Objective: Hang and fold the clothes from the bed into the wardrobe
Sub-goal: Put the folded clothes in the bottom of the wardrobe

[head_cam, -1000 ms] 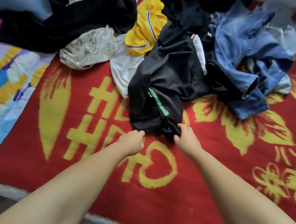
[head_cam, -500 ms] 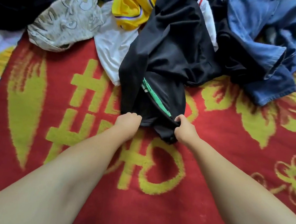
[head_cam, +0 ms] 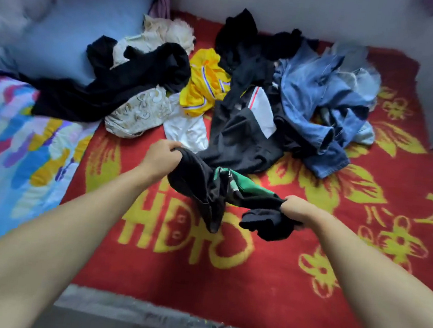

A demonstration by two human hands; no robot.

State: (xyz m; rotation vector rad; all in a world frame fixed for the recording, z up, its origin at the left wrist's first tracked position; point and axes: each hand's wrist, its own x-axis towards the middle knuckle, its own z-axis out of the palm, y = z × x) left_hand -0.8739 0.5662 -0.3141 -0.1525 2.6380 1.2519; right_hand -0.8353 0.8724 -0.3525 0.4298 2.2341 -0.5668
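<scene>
Black garment with green lining (head_cam: 215, 187) held up just above the red-and-yellow blanket (head_cam: 264, 287), near the bed's front edge, its far end trailing back into the clothes pile. Left hand (head_cam: 161, 158) fingers curled round one bunched end; right hand (head_cam: 297, 210) grips the other end, fabric hanging below it. Behind: blue jeans (head_cam: 319, 99), yellow jersey (head_cam: 204, 86), white top (head_cam: 186, 132), cream patterned garment (head_cam: 135, 115), another black garment (head_cam: 112, 85). Multicolour quilt (head_cam: 13, 149) on the left.

Red blanket (head_cam: 264, 287) — yellow flowers; black-green garment (head_cam: 208, 186).
</scene>
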